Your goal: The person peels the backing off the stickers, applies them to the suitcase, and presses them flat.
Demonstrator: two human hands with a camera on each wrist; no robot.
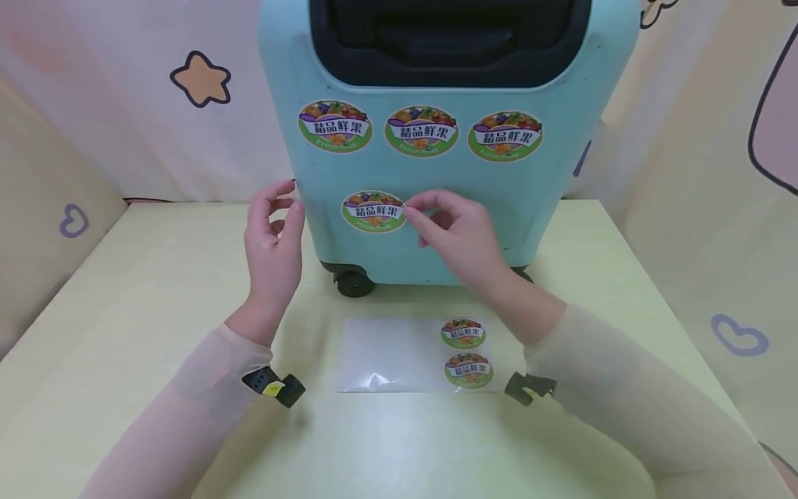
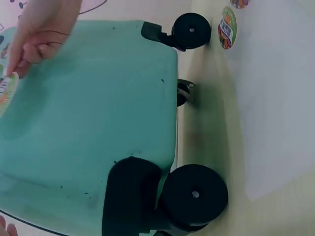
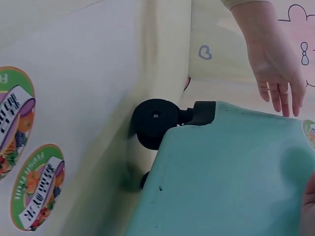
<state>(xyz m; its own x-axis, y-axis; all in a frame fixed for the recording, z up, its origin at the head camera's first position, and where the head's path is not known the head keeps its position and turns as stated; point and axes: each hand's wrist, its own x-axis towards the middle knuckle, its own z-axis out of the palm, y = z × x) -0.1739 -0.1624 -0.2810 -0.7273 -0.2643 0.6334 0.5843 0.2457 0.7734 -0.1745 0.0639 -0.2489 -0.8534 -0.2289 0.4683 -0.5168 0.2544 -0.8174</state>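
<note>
My right hand [image 1: 458, 232] pinches the right edge of an oval fruit sticker [image 1: 372, 212] between thumb and forefinger, close against the lower front of a light blue suitcase [image 1: 399, 260]. In the left wrist view the sticker [image 2: 7, 92] stands at the fingertips of that hand [image 2: 43, 30]. My left hand [image 1: 274, 239] is at the suitcase's left edge, its fingers loosely bent and holding nothing; the right wrist view shows its fingertips right at the suitcase side. Three matching stickers form a row above, the middle sticker [image 1: 421, 132] under the black handle recess [image 1: 449, 41].
On the table [image 1: 156, 305] before the suitcase lies a glossy sticker sheet [image 1: 393, 357] with two stickers at its right side. Black wheels, one of them the left wheel [image 1: 355, 284], carry the suitcase. Patterned curtains [image 1: 125, 90] hang behind and beside the table.
</note>
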